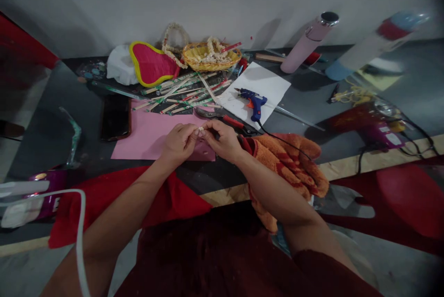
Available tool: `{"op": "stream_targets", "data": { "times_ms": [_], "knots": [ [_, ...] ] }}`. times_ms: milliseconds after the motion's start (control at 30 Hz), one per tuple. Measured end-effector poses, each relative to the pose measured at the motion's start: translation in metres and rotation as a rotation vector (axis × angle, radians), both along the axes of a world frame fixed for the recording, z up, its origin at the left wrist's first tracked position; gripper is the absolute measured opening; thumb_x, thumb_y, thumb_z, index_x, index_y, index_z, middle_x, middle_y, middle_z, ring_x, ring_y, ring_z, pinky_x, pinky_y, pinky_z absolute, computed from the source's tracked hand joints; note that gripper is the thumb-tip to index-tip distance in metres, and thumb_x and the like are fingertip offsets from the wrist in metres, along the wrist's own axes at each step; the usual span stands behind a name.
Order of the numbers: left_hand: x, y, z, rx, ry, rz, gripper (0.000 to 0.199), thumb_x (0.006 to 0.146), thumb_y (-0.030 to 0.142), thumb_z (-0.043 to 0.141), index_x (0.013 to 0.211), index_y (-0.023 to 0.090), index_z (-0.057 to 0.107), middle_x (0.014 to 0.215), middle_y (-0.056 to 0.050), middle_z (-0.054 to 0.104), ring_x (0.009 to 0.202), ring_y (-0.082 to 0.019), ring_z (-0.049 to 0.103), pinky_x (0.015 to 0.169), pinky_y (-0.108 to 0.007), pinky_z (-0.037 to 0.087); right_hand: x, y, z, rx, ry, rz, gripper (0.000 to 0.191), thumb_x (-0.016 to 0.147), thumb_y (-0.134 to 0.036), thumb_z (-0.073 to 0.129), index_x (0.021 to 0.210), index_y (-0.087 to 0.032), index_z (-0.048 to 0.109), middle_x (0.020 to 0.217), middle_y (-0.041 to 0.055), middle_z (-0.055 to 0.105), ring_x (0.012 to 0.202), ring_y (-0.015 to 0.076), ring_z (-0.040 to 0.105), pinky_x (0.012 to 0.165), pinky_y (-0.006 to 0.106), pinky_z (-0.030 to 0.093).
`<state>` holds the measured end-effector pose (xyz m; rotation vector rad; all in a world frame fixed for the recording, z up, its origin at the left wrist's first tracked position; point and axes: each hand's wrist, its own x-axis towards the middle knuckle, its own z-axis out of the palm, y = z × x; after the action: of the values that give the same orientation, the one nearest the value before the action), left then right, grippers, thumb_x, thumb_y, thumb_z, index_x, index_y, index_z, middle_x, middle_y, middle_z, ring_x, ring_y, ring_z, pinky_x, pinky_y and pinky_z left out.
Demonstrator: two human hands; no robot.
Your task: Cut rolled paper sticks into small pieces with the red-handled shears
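Observation:
Over a pink sheet point(138, 146), my left hand point(178, 143) and my right hand point(222, 139) meet fingertip to fingertip. Both pinch a small pale piece point(200, 129), too tiny for me to name its kind. A few little bits lie on the sheet below my right hand. Just beyond my fingers rest red-handled pliers or cutters point(232, 121). Farther back is a loose pile of wooden chopsticks point(187, 93), some in green-and-red printed wrappers. To their right, a blue glue gun point(255, 102) lies on white paper point(272, 79).
A phone point(116, 116) lies left of the sheet. A yellow basket point(197, 56) with pale beaded strands and a pink, yellow-edged shape point(154, 65) stand near the wall. Right are a pink flask point(305, 45), a second bottle point(367, 52) and an orange towel point(287, 163). Red cloth point(166, 200) drapes the front edge.

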<state>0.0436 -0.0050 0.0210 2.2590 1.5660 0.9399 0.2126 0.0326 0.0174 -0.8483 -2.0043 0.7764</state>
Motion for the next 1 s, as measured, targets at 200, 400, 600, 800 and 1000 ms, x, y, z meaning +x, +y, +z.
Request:
{"op": "stream_targets", "data": {
  "times_ms": [200,400,600,800,1000],
  "knots": [
    [-0.001,0.0,0.0,-0.002,-0.081,0.103,0.027,0.094,0.035,0.038,0.084,0.02,0.058,0.078,-0.005,0.062,0.077,-0.018,0.055,0.071,-0.03,0.042,0.008,0.011,-0.003,0.093,-0.325,-0.088,0.017,0.086,-0.017,0.047,0.095,-0.019,0.062,0.096,0.0062,0.067,0.09,0.0181,0.06,0.082,0.029,0.045],
    [-0.002,0.001,-0.005,-0.041,-0.176,0.144,0.028,0.093,0.037,0.04,0.087,0.02,0.061,0.076,-0.003,0.062,0.073,-0.016,0.055,0.067,-0.027,0.041,0.002,0.011,-0.005,0.157,-0.596,-0.115,0.024,0.091,-0.021,0.043,0.101,-0.018,0.066,0.101,0.0094,0.068,0.093,0.0219,0.059,0.081,0.032,0.044],
    [-0.002,0.001,-0.004,-0.063,-0.192,0.165,0.028,0.093,0.037,0.042,0.084,0.019,0.062,0.071,-0.001,0.06,0.067,-0.014,0.053,0.061,-0.025,0.038,0.004,0.012,-0.005,0.18,-0.587,-0.069,0.03,0.088,-0.015,0.045,0.112,-0.015,0.063,0.108,0.0094,0.067,0.099,0.0227,0.058,0.085,0.032,0.044],
    [-0.003,0.001,-0.002,-0.073,-0.231,0.155,0.027,0.093,0.037,0.042,0.082,0.02,0.059,0.071,0.0,0.061,0.067,-0.013,0.054,0.061,-0.024,0.038,0.033,0.025,0.009,0.174,-0.559,-0.221,0.018,0.09,-0.03,0.051,0.093,-0.019,0.064,0.096,0.0086,0.066,0.094,0.0237,0.054,0.089,0.039,0.042],
    [-0.004,0.002,-0.004,-0.077,-0.238,0.176,0.025,0.092,0.035,0.043,0.08,0.02,0.058,0.069,0.0,0.059,0.067,-0.013,0.053,0.058,-0.024,0.037,0.044,0.026,0.009,0.118,-0.787,-0.279,0.03,0.076,-0.046,0.069,0.089,-0.019,0.065,0.11,0.0139,0.058,0.102,0.0304,0.048,0.083,0.044,0.044]
  ]
}}
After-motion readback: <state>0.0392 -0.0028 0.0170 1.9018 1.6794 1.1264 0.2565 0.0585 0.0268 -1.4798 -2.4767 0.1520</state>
